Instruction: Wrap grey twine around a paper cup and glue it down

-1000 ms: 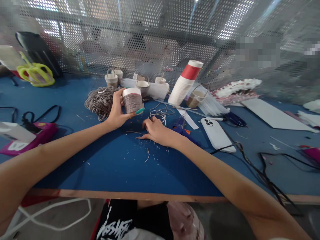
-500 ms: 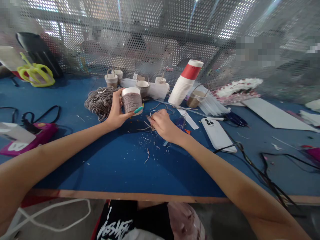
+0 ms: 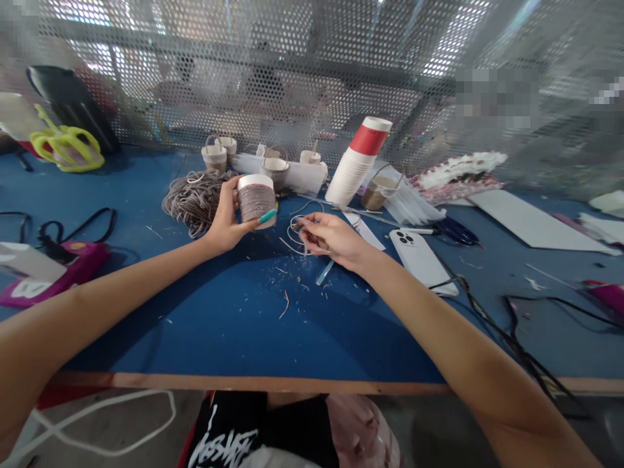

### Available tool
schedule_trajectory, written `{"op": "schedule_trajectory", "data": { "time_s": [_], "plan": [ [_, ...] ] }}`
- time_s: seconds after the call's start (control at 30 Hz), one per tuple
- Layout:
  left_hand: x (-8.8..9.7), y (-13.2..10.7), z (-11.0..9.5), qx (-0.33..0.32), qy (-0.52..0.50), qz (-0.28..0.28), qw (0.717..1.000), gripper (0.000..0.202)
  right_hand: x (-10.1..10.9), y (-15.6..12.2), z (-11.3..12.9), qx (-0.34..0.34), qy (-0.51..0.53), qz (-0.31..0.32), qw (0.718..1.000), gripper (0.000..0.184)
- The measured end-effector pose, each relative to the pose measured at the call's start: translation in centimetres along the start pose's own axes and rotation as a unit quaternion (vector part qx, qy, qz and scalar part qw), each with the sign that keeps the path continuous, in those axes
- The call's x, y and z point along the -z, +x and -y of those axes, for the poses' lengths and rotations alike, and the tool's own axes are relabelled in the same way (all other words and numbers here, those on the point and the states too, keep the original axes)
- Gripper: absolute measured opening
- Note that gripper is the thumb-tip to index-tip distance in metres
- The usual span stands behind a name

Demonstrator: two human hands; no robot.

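Observation:
My left hand (image 3: 227, 221) is closed round a paper cup (image 3: 257, 198) wrapped in grey-brown cord, its white rim bare and facing up. The thumb, with a long turquoise nail, lies across the lower side of the cup. To the right, my right hand (image 3: 334, 239) pinches a thin pale cord (image 3: 291, 246) just above the table; loops of it curl beside the fingertips. Behind my left hand lies a heap of grey cord (image 3: 195, 200). Short cord scraps (image 3: 285, 304) are strewn over the blue table in front of the hands.
A leaning stack of paper cups (image 3: 358, 162) stands behind my right hand. Small cord-wrapped cups with handles (image 3: 214, 158) line the back by a perforated metal screen (image 3: 292, 78). A white phone (image 3: 422, 260) and black cables (image 3: 487, 318) lie right; a purple box (image 3: 63, 273) sits left.
My right hand has turned and shifted slightly right, so the pinched cord and its loops show more clearly. The left hand keeps the cup in nearly the same place.

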State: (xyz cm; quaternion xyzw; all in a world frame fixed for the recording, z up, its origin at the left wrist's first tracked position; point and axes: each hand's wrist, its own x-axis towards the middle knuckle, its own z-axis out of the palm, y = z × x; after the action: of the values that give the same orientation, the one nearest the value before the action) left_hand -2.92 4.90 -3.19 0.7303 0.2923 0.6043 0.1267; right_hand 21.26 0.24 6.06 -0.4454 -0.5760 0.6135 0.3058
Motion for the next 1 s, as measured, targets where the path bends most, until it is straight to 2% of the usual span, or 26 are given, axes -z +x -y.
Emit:
{"op": "schedule_trajectory", "data": {
  "time_s": [0.13,0.23,0.33,0.47,0.67,0.83,1.0],
  "plan": [
    [0.0,-0.2,0.0,0.016,0.004,0.019,1.000,0.088,0.3,-0.5,0.6,0.007,0.021,0.037,0.999,0.017],
    [0.0,-0.2,0.0,0.018,-0.006,0.052,0.998,0.096,0.7,-0.7,0.7,0.046,0.019,0.029,0.998,0.022],
    [0.0,-0.1,-0.5,0.004,-0.010,0.092,0.996,0.103,1.0,-0.8,0.6,0.099,0.000,0.006,0.995,0.028],
    [0.3,0.1,-1.7,0.005,0.015,0.136,0.991,0.091,1.1,-0.8,0.2,0.148,0.002,-0.036,0.988,0.032],
    [0.3,0.0,-3.2,-0.016,0.008,0.171,0.985,0.087,0.6,-0.6,-0.5,0.219,0.010,-0.112,0.969,0.031],
    [-0.4,-0.6,-4.3,-0.018,-0.006,0.177,0.984,0.081,0.0,-1.0,-0.5,0.246,0.005,-0.166,0.955,0.023],
    [-1.5,-1.3,-5.6,0.008,-0.046,0.197,0.979,0.089,0.0,-0.9,-0.9,0.261,-0.010,-0.194,0.946,0.022]
  ]
}}
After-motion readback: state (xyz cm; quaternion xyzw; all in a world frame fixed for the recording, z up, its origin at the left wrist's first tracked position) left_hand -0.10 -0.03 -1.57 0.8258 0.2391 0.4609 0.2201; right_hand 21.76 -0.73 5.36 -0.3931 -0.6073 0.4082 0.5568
